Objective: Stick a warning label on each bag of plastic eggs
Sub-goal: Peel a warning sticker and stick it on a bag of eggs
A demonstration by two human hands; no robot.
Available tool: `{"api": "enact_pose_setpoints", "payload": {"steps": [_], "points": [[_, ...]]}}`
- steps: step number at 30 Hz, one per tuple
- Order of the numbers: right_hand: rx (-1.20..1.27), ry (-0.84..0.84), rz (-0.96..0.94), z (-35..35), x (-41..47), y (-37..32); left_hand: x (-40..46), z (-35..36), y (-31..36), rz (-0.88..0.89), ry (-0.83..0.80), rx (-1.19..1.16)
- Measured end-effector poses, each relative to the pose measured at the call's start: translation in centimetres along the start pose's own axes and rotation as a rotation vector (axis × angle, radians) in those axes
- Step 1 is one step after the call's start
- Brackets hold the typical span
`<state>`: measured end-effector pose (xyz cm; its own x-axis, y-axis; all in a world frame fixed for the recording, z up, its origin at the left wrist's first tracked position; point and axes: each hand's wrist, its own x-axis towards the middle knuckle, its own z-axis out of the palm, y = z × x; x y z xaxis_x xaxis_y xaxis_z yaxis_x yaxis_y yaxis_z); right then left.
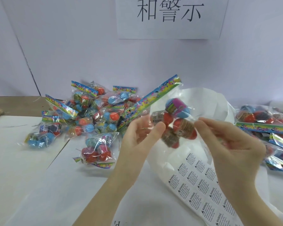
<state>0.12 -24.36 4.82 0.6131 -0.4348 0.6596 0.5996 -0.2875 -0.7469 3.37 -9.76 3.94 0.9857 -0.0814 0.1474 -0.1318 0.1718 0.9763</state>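
At frame centre, the left hand and right hand both pinch a clear egg bag, its header card slanting toward upper right.

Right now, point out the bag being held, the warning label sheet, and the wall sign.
held bag [173, 121]: head view, on its eggs.
warning label sheet [194, 181]: head view, on printed labels.
wall sign [170, 18]: head view, on its characters.
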Motion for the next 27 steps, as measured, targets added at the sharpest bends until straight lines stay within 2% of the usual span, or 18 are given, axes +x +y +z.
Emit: {"api": "enact_pose_setpoints", "payload": {"steps": [2,5,8,11,14,18,20,23,25,27], "points": [[-0.254,0.029,-0.330,-0.1,-0.2,0.4,0.0,0.3,0.0,-0.034,-0.018,0.001],[-0.476,-0.078,-0.715,0.1,-1.0,1.0,-0.3,0.7,0.0,-0.106,-0.193,-0.132],[-0.541,-0.222,-0.857,0.7,-1.9,1.2,-0.9,0.9,0.3,-0.141,-0.297,-0.328],[-0.546,-0.331,-0.881,1.2,-2.5,1.2,-1.1,0.6,0.7,-0.162,-0.235,-0.422],[-0.436,-0.351,-0.798,1.5,-2.8,0.7,-0.7,0.1,0.6,-0.225,-0.171,-0.409],[-0.359,-0.168,-0.539,1.4,-2.4,0.2,-0.5,-0.5,0.8,-0.224,-0.120,-0.386],[-0.336,-0.118,-0.305,1.2,-1.8,0.1,-0.6,-0.5,0.9,-0.214,-0.119,-0.371],[-0.133,-0.180,0.088,0.9,-1.1,0.0,-0.7,-0.3,1.0,-0.157,-0.136,-0.299],[-0.043,-0.191,0.183,0.7,-0.8,-0.2,-0.6,-0.1,1.0,-0.125,-0.130,-0.271],[-0.028,-0.200,0.194,0.7,-0.7,-0.4,-0.6,-0.1,1.0,-0.109,-0.134,-0.245]]}}
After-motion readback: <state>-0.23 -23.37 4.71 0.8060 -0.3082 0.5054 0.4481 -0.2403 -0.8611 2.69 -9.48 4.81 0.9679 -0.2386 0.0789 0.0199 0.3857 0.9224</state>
